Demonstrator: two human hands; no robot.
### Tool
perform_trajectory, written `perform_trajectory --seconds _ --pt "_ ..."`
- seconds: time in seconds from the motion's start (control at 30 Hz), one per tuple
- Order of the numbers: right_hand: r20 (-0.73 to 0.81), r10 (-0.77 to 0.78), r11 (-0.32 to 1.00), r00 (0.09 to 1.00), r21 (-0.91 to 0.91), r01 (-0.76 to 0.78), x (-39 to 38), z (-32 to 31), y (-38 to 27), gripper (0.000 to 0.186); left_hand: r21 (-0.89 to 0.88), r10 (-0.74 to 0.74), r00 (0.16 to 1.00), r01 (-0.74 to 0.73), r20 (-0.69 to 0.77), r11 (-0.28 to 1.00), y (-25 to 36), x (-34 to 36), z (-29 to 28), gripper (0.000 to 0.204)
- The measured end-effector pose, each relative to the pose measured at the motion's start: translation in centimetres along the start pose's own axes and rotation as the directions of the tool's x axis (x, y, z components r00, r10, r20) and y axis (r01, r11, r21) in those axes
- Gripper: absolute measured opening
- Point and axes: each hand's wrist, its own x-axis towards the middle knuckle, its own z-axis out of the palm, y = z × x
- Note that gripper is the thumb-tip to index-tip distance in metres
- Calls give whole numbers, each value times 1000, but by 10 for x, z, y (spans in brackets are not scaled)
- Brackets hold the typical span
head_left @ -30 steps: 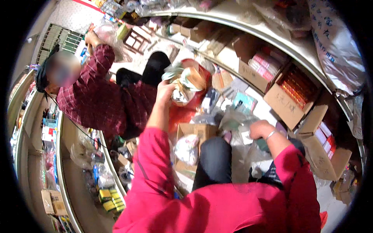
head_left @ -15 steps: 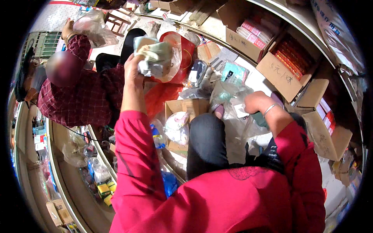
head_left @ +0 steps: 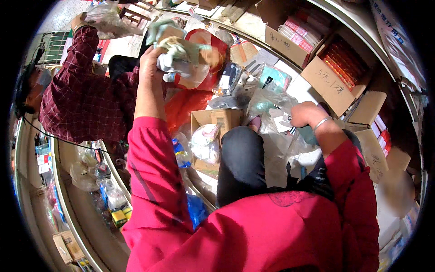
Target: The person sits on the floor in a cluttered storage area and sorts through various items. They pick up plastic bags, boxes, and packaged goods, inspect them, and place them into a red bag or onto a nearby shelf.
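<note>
My left hand [head_left: 150,65] is raised at the upper left, closed on a loose bundle of pale green and white cloth pieces [head_left: 174,51]. The exact kind of these pieces cannot be made out. On the right, my right hand [head_left: 308,115] grips the edge of a large clear plastic bag [head_left: 274,136], which hangs down beside my knee. Something dark green shows through the plastic under that hand. Just beyond the bag are a turquoise packet [head_left: 275,78] and a dark packaged item [head_left: 230,78].
A person in a dark red checked shirt [head_left: 81,109] sits at the left, holding up a clear bag [head_left: 106,20]. Open cartons [head_left: 328,84] line the right shelf. A small carton [head_left: 231,119] stands by my knee, near a red bag [head_left: 186,109]. Shelving [head_left: 68,181] runs along the left.
The cloth bundle in my left hand has swung and spread, and that hand has moved slightly left. My right hand has shifted a little rightward with the bag. The other person has leaned left.
</note>
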Motion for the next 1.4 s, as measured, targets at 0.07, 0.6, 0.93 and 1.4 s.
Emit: perform_trajectory --seconds 0.07,0.6,0.93,1.4 --pt "0 -3 1000 1000 -5 3 2 4 1 30 -182 -8 999 17 49 983 -1 1 -9 31" --pt "-6 -35 999 999 -32 35 18 9 0 42 -437 254 964 -260 -75 861 107 -11 6 39" --pt "-8 -33 999 999 -25 32 20 12 8 37 -297 290 949 -315 -127 901 110 0 -10 30" --pt "-17 -35 999 999 -15 35 5 2 7 35 -382 462 880 -466 -109 798 156 -30 -8 30"
